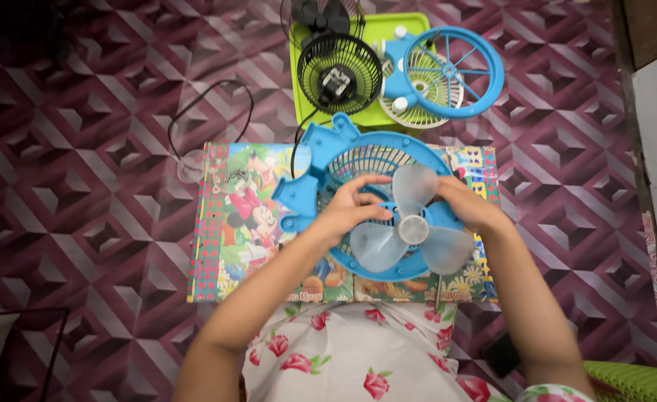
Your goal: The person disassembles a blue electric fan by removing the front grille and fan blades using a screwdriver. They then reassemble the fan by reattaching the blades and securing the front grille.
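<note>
Your left hand rests with loosely spread fingers on the blue fan housing, its grip released, fingertips touching the rim just left of the translucent blade. The blade sits at the housing's centre, its hub facing up toward you, lying between both hands. Your right hand curls over the blade's upper right edge; I cannot tell if that grip is clenched. The housing lies on a cartoon-printed low desk.
</note>
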